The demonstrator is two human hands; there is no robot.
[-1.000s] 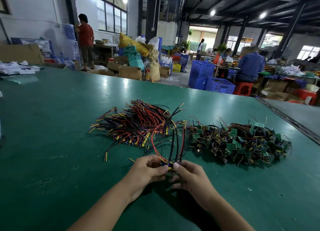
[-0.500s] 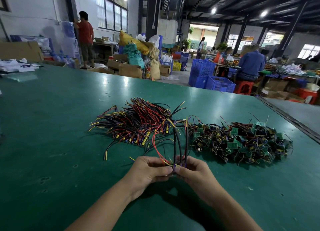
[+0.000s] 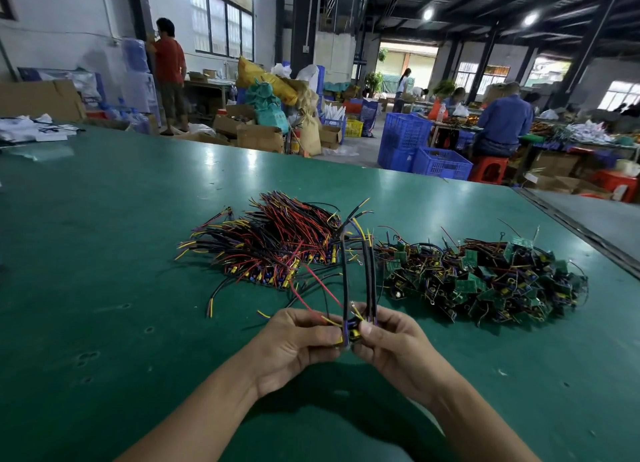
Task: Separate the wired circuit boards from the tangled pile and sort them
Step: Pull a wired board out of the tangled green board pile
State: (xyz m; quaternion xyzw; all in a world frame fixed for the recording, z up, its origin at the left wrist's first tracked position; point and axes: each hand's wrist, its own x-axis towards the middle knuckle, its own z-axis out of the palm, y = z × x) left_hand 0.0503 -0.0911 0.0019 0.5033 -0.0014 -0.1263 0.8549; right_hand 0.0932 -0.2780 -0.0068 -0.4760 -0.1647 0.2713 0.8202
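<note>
Black leads [image 3: 345, 281] rise upright from the pinched board [image 3: 350, 334].

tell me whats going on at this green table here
A person is sorting wired circuit boards on a green table. The left hand and right hand pinch one wired board between them, its wires standing up. A tangled pile lies to the right; a neater pile with wires aligned lies to the left.

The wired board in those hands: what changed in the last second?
Its black wires, bowed a second ago, now stand straighter and upright. The left hand and right hand keep pinching the wired board between them. The sorted bundle and the tangled pile lie as before.
</note>
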